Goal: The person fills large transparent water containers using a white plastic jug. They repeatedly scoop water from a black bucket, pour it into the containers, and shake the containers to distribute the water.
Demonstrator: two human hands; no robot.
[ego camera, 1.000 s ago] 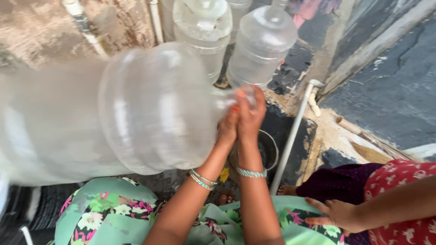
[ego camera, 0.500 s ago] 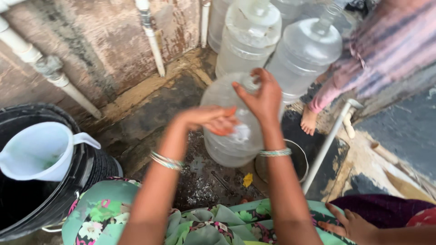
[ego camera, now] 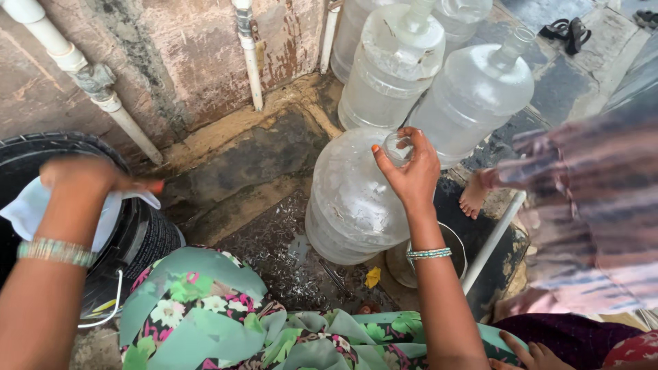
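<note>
A large clear water jug (ego camera: 349, 199) stands upright on the wet ground in front of me. My right hand (ego camera: 410, 168) grips its neck at the top, fingers curled around the mouth. My left hand (ego camera: 86, 177) reaches to the left over a black tub (ego camera: 140, 236) and closes on the handle of a white plastic pitcher (ego camera: 31, 205) resting in the tub. Both wrists wear bangles.
Three more clear jugs (ego camera: 394, 62) stand behind the held one against a worn wall with white pipes (ego camera: 248, 55). Another person in striped cloth (ego camera: 589, 205) stands at right, a bare foot (ego camera: 473, 195) near the jug. A small metal bowl (ego camera: 425, 264) sits beside the jug's base.
The jug went from tilted sideways to standing upright on the ground. My left hand left the jug and moved left to the white pitcher in the tub.
</note>
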